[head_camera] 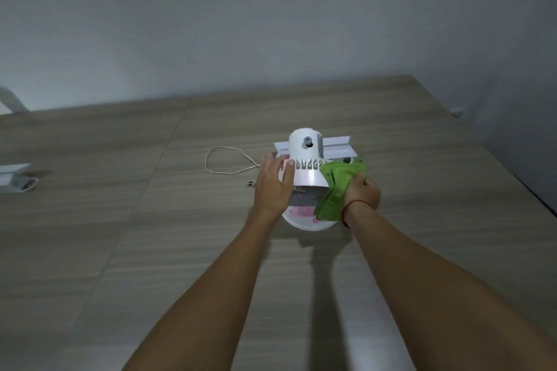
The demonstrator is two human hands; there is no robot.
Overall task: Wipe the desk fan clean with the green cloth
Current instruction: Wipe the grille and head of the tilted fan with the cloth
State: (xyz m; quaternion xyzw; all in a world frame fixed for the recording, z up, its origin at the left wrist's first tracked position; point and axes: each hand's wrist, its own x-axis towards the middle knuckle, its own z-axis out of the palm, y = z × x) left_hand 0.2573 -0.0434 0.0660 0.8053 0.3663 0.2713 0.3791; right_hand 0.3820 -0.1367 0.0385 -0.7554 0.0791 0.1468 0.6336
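Two bare hands work on a white desk fan (306,166) that sits on a wood-grain table (120,220), near its far right part. Going from the left, a loose loop of white cord (224,159) lies on the table beside the fan, its plug (249,184) just short of the left wrist. Next comes the left hand (272,187), fingers spread and laid flat against the fan's left side, bracing it rather than gripping round it. The fan's rounded motor housing points up and away, with the round grille below it toward the person. To the right, the right hand (363,193) is closed on a bunched green cloth (337,190), which is pressed against the fan's right flank and hangs down over the grille edge.

To do this wipe well, I would judge the left hand should hold firm so the light fan does not slide or tip, while the cloth is drawn round the housing in steady strokes, refolded to a fresh face for the slots.
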